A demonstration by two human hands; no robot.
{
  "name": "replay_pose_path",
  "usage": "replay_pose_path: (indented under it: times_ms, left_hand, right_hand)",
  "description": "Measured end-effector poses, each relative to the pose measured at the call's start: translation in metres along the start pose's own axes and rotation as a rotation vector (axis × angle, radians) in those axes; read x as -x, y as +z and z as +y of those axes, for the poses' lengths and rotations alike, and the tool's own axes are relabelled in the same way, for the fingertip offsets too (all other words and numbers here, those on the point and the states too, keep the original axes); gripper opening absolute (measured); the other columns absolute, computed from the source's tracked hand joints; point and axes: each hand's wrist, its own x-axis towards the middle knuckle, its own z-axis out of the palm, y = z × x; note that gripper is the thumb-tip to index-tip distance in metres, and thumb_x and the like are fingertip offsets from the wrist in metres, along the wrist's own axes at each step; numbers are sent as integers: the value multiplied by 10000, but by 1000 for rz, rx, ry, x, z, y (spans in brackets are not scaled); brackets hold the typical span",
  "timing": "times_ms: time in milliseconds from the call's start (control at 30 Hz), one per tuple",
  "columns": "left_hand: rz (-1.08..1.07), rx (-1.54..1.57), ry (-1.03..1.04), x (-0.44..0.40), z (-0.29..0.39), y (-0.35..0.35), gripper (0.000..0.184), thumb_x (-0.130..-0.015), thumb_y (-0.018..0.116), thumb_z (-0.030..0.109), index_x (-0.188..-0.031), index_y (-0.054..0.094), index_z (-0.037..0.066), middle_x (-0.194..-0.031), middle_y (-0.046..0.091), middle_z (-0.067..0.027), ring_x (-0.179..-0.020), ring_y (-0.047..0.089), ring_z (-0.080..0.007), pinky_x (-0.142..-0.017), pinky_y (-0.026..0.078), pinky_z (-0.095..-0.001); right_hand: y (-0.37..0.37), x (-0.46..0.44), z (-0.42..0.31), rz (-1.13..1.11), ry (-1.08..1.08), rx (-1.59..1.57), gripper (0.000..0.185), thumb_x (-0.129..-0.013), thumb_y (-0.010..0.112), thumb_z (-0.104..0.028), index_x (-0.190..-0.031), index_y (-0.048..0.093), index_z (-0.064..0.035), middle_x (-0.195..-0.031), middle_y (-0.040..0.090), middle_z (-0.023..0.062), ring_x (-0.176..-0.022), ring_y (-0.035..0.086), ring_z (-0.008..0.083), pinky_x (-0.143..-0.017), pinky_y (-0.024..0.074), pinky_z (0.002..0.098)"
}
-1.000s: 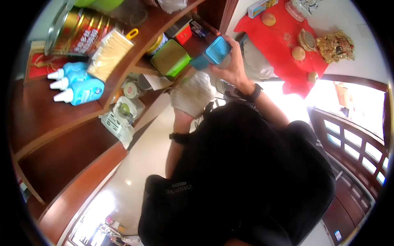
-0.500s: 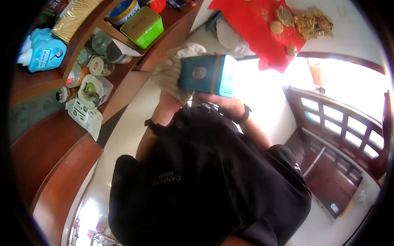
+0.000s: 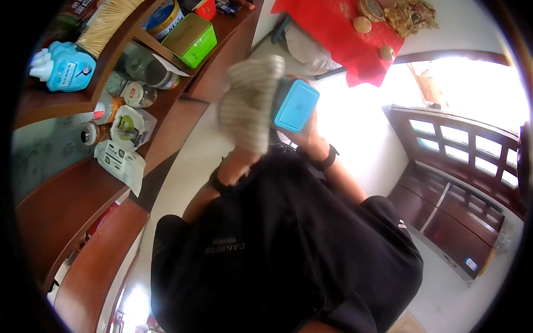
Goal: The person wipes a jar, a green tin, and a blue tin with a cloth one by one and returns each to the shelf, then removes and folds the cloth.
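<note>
A teal box (image 3: 297, 106) is up in front of my chest, its light blue end face turned towards me. My right hand (image 3: 312, 135) grips it from the right and below, with part of the fingers hidden behind it. A beige striped cloth (image 3: 250, 94), slightly blurred, covers most of my left hand (image 3: 244, 162), whose fingers are hidden in it. The cloth is right beside the box's left side; whether it touches the box I cannot tell.
On the left, a wooden shelf unit (image 3: 61, 177) carries blue pump bottles (image 3: 70, 67), several jars, a wipes pack (image 3: 119, 161) and a green box (image 3: 197, 41). A red cloth (image 3: 344, 39) with gold items lies at the top. A dark wooden door (image 3: 444, 216) stands on the right.
The box has turned from showing its long side to showing its light blue end. My left hand with the cloth has shifted slightly right and tilted more upright. The whole view has moved slightly.
</note>
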Motion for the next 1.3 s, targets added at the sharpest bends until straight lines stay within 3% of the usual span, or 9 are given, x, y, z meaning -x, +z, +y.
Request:
replay_pose_path:
  times_ms: [33, 200, 300, 433, 600, 667, 867, 1100, 1300]
  left_hand:
    - [-30, -73, -47, -25, 68, 42, 493, -1078, 345, 84, -1550, 233, -5, -1504, 400, -95, -1378, 381, -165, -1148, 329, -274]
    - [58, -836, 76, 1, 64, 50, 542, -1020, 532, 173, -1501, 326, 31, -1476, 437, -114, -1346, 436, -231, -1135, 372, -351]
    - [-107, -1174, 209, -8, 94, 40, 560, -970, 587, 247, -1452, 414, 19, -1417, 492, -144, -1320, 462, -290, -1114, 384, -411]
    - [-235, -1545, 413, -27, 112, 39, 477, -901, 618, 245, -1306, 551, 2, -1264, 578, -146, -1183, 541, -313, -1001, 449, -447]
    - [-308, -1457, 606, -54, 118, 35, 390, -836, 652, 165, -1190, 617, 6, -1202, 616, -181, -1044, 598, -343, -887, 476, -470]
    - [-266, -1362, 506, -77, 130, 48, 378, -842, 632, 150, -1191, 610, 7, -1220, 616, -193, -1009, 607, -342, -853, 479, -448]
    - [-221, -1065, 35, -128, 136, 61, 445, -903, 515, 153, -1322, 544, 7, -1264, 623, -217, -1153, 607, -360, -980, 485, -403]
    - [-365, -1037, 445, -103, 91, 47, 500, -862, 627, 205, -1314, 558, 5, -1294, 591, -184, -1152, 564, -368, -1000, 444, -474]
    - [-394, -1042, 423, -121, 105, 58, 340, -838, 627, 138, -1159, 631, 25, -1127, 625, -162, -1043, 585, -341, -894, 474, -448]
  right_hand:
    - [0, 1, 7, -28, 26, 60, 1038, -612, 922, -186, -1423, 310, 23, -1345, 482, 171, -1210, 532, 271, -1036, 433, 387]
    - [2, -10, 4, -217, -55, 148, 908, -654, 917, -265, -1367, 428, 13, -1278, 553, 170, -1179, 554, 312, -1035, 418, 400]
    - [9, -12, -11, -163, 24, 93, 846, -701, 883, -318, -1345, 452, 22, -1250, 587, 216, -1182, 555, 366, -1035, 419, 433]
    - [6, -12, -16, -135, 94, 343, 812, -689, 864, -277, -1331, 459, 12, -1257, 572, 221, -1171, 535, 413, -1024, 410, 469]
    - [-11, -18, -32, -135, -127, 532, 820, -626, 859, -219, -1319, 475, -10, -1211, 569, 190, -1137, 525, 397, -1007, 407, 460]
    - [-19, -23, -34, -157, -157, 556, 844, -592, 863, -204, -1320, 479, -18, -1197, 564, 180, -1131, 522, 391, -1006, 409, 458]
    - [-39, -23, -36, -188, -153, 584, 931, -513, 855, -139, -1360, 479, -52, -1221, 516, 182, -1138, 491, 408, -976, 422, 490]
    - [-48, -32, -24, -25, -24, 487, 896, -543, 884, -149, -1347, 496, -81, -1227, 504, 191, -1122, 487, 400, -966, 446, 476]
    - [-51, -53, -23, 42, 89, 451, 892, -544, 894, -175, -1336, 502, -60, -1215, 503, 203, -1119, 485, 397, -972, 437, 476]
